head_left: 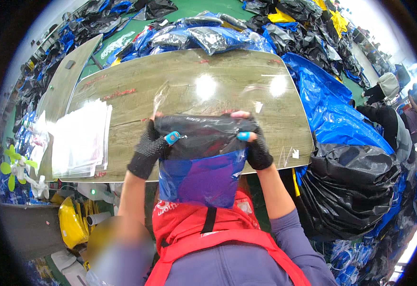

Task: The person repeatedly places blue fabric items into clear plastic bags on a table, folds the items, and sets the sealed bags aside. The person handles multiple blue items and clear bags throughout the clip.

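Note:
A clear plastic bag with folded black, blue and purple fabric inside hangs between my hands over the table's front edge. On its upper left corner, my left hand is closed, in a black dotted fingerless glove with blue wrapping on the thumb. Closed on the upper right corner, my right hand wears the same kind of glove and blue thumb wrap. The bag's lower part is before my red apron. A loose clear flap of plastic rises beyond the left corner.
Flat clear plastic bags lie stacked on the wood-patterned table at left, near a small green-bladed fan. Packed bags pile beyond the far edge. A bulky black sack and blue sheeting crowd the right side.

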The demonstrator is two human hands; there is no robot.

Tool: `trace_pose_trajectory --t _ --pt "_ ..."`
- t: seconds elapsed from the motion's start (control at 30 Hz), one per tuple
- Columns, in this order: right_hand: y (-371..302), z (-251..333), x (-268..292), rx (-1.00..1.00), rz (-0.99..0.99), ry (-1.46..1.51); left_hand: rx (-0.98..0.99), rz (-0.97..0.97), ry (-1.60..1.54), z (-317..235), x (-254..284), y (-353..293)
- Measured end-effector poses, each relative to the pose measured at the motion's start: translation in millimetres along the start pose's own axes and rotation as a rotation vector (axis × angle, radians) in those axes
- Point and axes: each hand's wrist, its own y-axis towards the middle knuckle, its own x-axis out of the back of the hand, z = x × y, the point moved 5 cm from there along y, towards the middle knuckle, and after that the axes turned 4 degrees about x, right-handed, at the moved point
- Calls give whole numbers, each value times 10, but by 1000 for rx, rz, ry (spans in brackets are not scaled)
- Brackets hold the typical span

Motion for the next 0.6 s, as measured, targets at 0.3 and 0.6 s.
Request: trace_pose_trajectory --t 0.3,0.6 --pt "-44 -843 107 42 -249 -307 236 -110 -236 1193 151 -237" --pt "470 -276 43 504 -360 -637 185 -64 -488 928 568 418"
